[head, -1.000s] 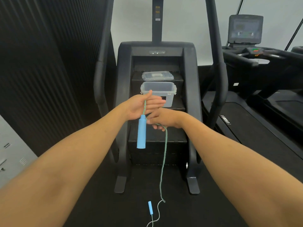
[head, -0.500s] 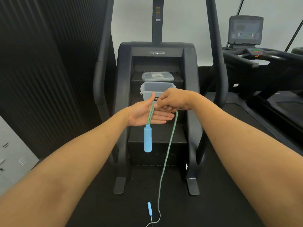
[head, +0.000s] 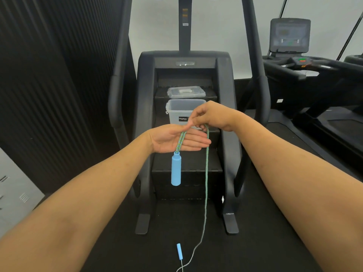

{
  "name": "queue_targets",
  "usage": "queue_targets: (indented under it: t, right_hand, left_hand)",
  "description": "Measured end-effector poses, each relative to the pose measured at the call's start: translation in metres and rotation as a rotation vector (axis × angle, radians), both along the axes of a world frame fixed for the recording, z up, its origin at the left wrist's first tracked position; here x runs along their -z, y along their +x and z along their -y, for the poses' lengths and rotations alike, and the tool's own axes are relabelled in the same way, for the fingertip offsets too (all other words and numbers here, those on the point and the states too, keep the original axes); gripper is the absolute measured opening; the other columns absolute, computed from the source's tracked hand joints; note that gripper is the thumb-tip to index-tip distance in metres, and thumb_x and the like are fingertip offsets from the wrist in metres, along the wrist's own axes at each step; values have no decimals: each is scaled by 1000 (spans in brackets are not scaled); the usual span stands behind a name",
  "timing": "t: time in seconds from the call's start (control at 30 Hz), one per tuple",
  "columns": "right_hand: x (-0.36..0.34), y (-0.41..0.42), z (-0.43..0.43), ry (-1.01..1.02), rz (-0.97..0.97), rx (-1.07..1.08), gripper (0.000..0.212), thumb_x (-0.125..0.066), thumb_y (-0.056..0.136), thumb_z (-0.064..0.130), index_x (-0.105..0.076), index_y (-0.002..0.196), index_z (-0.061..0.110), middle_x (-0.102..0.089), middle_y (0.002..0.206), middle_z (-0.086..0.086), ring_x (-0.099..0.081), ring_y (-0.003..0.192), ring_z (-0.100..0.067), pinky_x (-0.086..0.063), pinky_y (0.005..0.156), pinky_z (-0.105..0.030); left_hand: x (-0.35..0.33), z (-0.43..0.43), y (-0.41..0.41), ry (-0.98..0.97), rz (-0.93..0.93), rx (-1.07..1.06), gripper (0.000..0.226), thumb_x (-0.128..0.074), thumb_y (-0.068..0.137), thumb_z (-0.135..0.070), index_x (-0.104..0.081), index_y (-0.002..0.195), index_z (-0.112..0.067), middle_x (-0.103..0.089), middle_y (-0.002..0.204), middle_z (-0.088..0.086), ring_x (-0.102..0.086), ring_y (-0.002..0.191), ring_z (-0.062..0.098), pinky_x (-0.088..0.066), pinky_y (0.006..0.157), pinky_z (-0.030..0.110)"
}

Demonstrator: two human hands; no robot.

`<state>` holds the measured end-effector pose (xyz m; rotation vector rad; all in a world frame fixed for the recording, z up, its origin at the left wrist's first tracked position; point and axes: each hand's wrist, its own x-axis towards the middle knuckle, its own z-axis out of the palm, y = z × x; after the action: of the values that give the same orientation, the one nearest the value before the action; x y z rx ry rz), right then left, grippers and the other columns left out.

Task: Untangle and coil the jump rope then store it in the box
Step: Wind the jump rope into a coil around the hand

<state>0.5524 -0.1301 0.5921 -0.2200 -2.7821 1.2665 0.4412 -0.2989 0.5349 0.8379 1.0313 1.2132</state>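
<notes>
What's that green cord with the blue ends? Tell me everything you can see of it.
The jump rope is a thin braided cord, green flecked with blue, with two light-blue cylindrical handles that look plastic. Two strands lie across the palm of the open left hand; one handle hangs just below it. The right hand pinches the cord above that palm. From there it drops to the dark floor, where the other handle lies.

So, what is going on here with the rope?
A person winds a rope round the flat left hand; the right hand pinches the rope above it. One handle hangs under the left hand, the other handle lies on the floor. The box stands open on the stepper, lid behind it.
</notes>
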Motion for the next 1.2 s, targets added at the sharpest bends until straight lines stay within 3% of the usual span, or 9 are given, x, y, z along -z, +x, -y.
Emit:
queue_targets:
  t: [0.13,0.2,0.37,0.53,0.6,0.7,0.83,1.0,1.2]
  right_hand:
    - [26,1,3,-420,-127,94,20,-55,102,5,-71,107,-6,-69,87,-11,-66,75,-17,-58,69,-27]
    - [53,-1,10,-536,-149,161,22,-49,102,2,-70,98,3,-64,75,-7,-58,63,-16,-52,62,-31]
    - [89,1,28,-348,135,25,28,-59,102,17,-66,76,11,-56,62,2,-45,54,-10,-44,59,-27]
    - [50,-3,33,-122,302,-153,14,-64,97,17,-74,95,8,-52,69,2,-43,59,-9,-41,59,-24]
    - [33,-4,32,-79,284,-148,18,-67,95,19,-73,93,2,-49,65,1,-42,57,-10,-40,57,-24]
    - [16,-4,25,-33,254,-117,30,-63,99,30,-74,93,2,-46,61,4,-41,55,-9,-41,55,-21]
    - [11,-6,17,10,221,-120,33,-65,98,35,-77,100,3,-55,65,2,-43,61,-11,-40,61,-26]
    - [6,-3,13,7,103,-78,41,-79,86,36,-74,93,-4,-54,72,-11,-41,63,-18,-40,64,-27]
    - [14,-3,2,-171,-46,32,31,-74,92,34,-73,86,4,-48,64,-3,-38,57,-12,-42,58,-23]
  left_hand:
    - [-10,-7,6,155,88,-134,53,-33,112,-31,-74,121,1,-74,123,22,-72,117,31,-58,101,40]
    - [-13,-15,4,223,168,-221,51,-34,112,-31,-69,127,3,-71,129,23,-70,121,31,-57,103,40]
    - [0,-18,-23,224,-46,-310,45,-41,111,-19,-47,150,1,-55,153,16,-53,143,27,-37,122,44]
    - [21,-7,-30,31,-101,-298,31,-47,109,-15,-67,129,-2,-69,126,21,-70,115,30,-58,97,39]
    - [25,-4,-27,14,-66,-182,32,-44,111,-16,-70,122,-1,-69,120,21,-68,114,33,-57,99,41]
    - [25,0,-25,-14,-29,-88,43,-34,113,-21,-52,144,2,-58,145,26,-54,139,38,-43,118,48]
    - [17,2,-25,-28,0,-1,50,-31,112,-33,-48,148,-3,-53,151,27,-51,142,38,-44,117,47]
    - [13,8,-29,-56,20,84,55,-62,101,-36,-59,142,1,-55,150,24,-51,143,35,-44,117,45]
    - [6,7,-22,-75,110,77,50,-38,109,-30,-59,142,2,-51,153,25,-52,142,36,-44,116,44]
